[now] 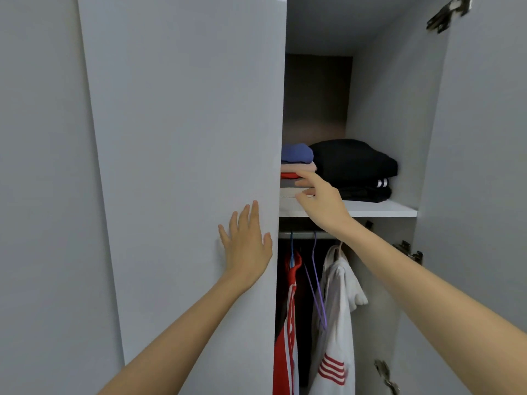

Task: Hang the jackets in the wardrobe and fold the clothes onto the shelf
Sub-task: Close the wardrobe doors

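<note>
The wardrobe's white shelf (382,208) carries a stack of folded clothes (296,158), blue on top, then pink, red, grey and white, partly hidden by the left door. Beside it lies a folded black pile (353,163). My right hand (319,203) reaches to the stack's front edge, fingers apart, fingertips touching the lower layers. My left hand (246,246) lies flat and open on the left door (185,166). Below the shelf, a red jacket (286,323) and a white jacket (336,323) hang from the rail (302,234), with an empty purple hanger (316,286) between them.
The right door (479,166) stands open, with metal hinges (410,250) along its inner edge. The left door covers the wardrobe's left half. Free room remains on the shelf's front right and above the piles.
</note>
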Motion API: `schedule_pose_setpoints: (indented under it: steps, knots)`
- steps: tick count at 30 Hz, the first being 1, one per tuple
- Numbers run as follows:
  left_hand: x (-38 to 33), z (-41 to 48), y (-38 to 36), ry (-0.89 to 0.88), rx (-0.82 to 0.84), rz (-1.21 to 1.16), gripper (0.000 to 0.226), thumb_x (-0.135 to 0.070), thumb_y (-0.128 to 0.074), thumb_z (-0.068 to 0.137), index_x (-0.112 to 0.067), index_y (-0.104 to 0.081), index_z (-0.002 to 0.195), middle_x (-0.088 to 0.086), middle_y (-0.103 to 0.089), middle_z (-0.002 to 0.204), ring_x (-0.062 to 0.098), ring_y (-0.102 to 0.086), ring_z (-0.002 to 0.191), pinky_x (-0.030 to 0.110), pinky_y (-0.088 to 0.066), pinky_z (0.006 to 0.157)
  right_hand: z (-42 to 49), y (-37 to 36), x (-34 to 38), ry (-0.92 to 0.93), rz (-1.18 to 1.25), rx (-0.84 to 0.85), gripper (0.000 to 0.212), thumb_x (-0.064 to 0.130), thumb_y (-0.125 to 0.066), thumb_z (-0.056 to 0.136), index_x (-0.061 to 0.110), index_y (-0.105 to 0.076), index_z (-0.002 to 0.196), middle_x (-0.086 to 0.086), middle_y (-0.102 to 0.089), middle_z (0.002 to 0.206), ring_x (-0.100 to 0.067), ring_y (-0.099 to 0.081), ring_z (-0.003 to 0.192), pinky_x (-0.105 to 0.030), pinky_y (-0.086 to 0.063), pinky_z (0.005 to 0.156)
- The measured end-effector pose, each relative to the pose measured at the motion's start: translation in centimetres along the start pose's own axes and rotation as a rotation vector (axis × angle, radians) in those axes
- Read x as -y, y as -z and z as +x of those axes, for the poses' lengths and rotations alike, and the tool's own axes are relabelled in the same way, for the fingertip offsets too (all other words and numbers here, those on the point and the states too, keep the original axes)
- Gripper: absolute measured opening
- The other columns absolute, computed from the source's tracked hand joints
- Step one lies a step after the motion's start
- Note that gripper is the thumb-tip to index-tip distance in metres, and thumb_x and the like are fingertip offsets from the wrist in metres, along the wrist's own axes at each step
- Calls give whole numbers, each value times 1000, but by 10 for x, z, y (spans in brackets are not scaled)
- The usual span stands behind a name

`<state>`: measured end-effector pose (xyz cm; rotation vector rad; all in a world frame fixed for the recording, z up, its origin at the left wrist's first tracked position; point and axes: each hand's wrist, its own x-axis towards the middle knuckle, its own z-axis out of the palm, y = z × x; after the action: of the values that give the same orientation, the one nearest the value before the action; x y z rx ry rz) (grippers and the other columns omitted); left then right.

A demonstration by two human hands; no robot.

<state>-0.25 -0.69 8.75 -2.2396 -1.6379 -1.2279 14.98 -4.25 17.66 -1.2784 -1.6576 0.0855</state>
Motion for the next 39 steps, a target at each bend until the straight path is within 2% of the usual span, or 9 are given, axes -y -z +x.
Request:
schedule_pose_setpoints:
  steps: [4,7,11,21,25,29,32,36,39]
  knots:
    - [-36,-22,23,-52,-10,-129,66,-31,-46,98,-19,-12,153,5,-43,145,23,-44,129,42,-36,109,-38,37,9,-6,-34,-19,45,11,-50,97,20,-43,141,0,-56,131,-6,-51,103,-9,-37,78]
    - [-69,-47,40,-60,-10,-184,63,-31,-48,98,-20,-18,152,4,-51,137,23,-54,119,43,-43,103,-76,69,20,4,-63,-52,45,12,-50,97,22,-45,140,5,-57,129,-1,-51,97,-3,-37,68]
    - [-116,-92,55,-92,9,-252,62,-29,-50,97,-21,-21,151,4,-52,136,21,-58,111,44,-48,97,-136,114,35,32,-70,-106,43,11,-50,96,23,-49,137,8,-55,129,8,-51,90,-1,-37,70]
    - [-235,-202,62,-181,199,-417,64,-30,-50,97,-18,-20,152,8,-43,144,22,-48,126,39,-45,100,-263,225,47,-17,-108,-215,33,8,-50,94,20,-57,125,7,-58,117,5,-52,88,-3,-41,70]
    - [-279,-227,47,-193,332,-489,66,-30,-53,96,-16,-19,152,9,-37,147,25,-37,135,37,-37,106,-293,267,25,-114,-154,-317,31,7,-50,93,19,-55,120,4,-57,114,-6,-53,93,-9,-41,71]
    - [-315,-241,17,-179,461,-558,70,-34,-55,94,-17,-19,152,7,-32,151,25,-35,137,42,-36,110,-313,297,-12,-263,-210,-396,33,7,-54,92,15,-52,124,-1,-51,123,-14,-51,103,-17,-38,79]
    - [-337,-248,-6,-176,541,-556,78,-38,-56,93,-17,-12,153,7,-22,156,23,-28,141,37,-29,111,-322,314,-37,-409,-251,-337,43,13,-55,94,12,-45,136,-4,-45,136,-17,-47,119,-23,-37,92]
    - [-355,-251,-33,-166,634,-581,86,-41,-59,91,-18,-6,154,7,-16,158,25,-24,143,39,-29,113,-319,320,-58,-537,-247,-145,50,18,-47,100,14,-34,148,-1,-39,149,-19,-39,135,-30,-34,105]
    - [-363,-247,-49,-168,686,-598,85,-39,-60,91,-16,-7,154,7,-18,158,24,-25,143,38,-29,113,-310,316,-69,-515,-262,-56,41,13,-43,100,14,-47,140,-1,-51,142,-18,-44,133,-26,-34,102]
